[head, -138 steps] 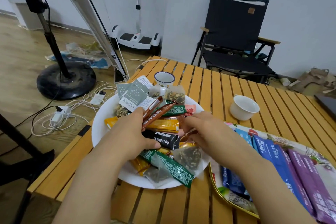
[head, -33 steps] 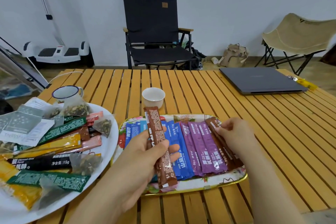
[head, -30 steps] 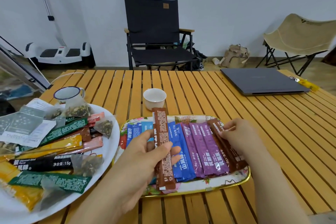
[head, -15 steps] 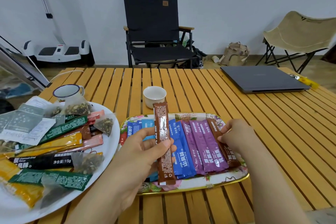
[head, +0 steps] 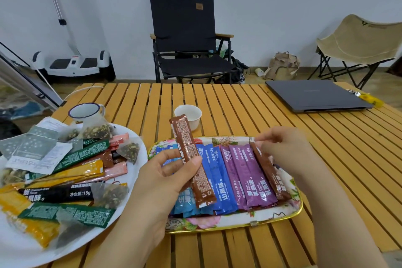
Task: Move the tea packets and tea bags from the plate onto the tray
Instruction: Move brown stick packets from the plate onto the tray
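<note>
My left hand [head: 156, 185] grips a brown tea packet [head: 185, 137] by its middle and holds it tilted above the left half of the floral tray [head: 239, 225]. On the tray lie blue packets [head: 219, 180], purple packets [head: 245, 172] and a second brown packet [head: 267, 172] side by side. My right hand [head: 289, 152] pinches the far end of that second brown packet at the tray's right side. The white plate [head: 141, 159] at the left holds green [head: 82, 154], yellow [head: 71, 173], black [head: 54, 193] and pink packets, flat grey sachets, and pyramid tea bags [head: 95, 130].
A small white cup [head: 188, 115] stands just behind the tray, and an enamel mug [head: 86, 111] behind the plate. A shut laptop [head: 315, 95] lies at the far right of the slatted wooden table. A black folding chair [head: 185, 35] stands beyond the table.
Earlier both hands were at the plate taking brown packets; they have moved to the tray. In the last second my right hand slid to the laid packet's far end and my left tilted its packet.
</note>
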Demonstrator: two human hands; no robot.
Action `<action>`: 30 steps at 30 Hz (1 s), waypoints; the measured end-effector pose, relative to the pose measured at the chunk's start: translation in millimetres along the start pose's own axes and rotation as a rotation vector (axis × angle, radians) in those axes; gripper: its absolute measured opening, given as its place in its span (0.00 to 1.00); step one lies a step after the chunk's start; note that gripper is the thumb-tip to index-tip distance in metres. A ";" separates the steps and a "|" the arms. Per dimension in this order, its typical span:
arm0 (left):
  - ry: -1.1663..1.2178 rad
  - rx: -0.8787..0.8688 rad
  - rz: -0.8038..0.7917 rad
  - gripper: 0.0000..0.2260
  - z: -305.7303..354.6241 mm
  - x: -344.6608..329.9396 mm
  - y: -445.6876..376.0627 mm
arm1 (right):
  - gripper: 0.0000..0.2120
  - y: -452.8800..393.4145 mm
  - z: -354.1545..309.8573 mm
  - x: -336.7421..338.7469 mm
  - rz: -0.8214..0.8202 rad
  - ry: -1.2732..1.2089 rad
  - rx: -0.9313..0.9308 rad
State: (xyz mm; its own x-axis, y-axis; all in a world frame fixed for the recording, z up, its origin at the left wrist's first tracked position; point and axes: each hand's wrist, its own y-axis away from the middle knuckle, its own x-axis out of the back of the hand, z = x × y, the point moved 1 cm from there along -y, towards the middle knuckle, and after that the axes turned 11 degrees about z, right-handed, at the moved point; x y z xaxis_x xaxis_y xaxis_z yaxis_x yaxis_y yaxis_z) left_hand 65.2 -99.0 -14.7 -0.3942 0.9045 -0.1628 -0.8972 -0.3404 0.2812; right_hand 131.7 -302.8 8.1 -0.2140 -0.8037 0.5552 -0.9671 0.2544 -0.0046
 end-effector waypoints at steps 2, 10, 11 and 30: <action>-0.022 -0.076 0.078 0.20 2.0 0.1 0.2 | 0.04 14.1 -17.8 -4.3 -0.186 -0.076 0.035; -0.166 -0.316 0.262 0.05 2.2 4.0 -8.5 | 0.03 35.7 -27.3 -47.1 -0.340 0.045 0.090; -0.235 -0.349 0.276 0.05 1.4 7.1 -11.0 | 0.04 37.0 -26.2 -50.8 -0.317 0.098 0.102; -1.038 -0.642 0.043 0.11 -9.9 28.2 -19.3 | 0.08 15.1 -19.4 -8.8 -0.061 0.214 -0.162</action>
State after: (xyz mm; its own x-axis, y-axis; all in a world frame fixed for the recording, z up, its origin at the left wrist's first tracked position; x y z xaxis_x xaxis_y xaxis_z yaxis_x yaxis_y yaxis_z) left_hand 69.4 -69.5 -34.1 -0.3436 0.5653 0.7500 -0.9383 -0.1741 -0.2987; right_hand 121.6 -281.4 19.3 -0.1061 -0.6927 0.7134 -0.9391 0.3056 0.1572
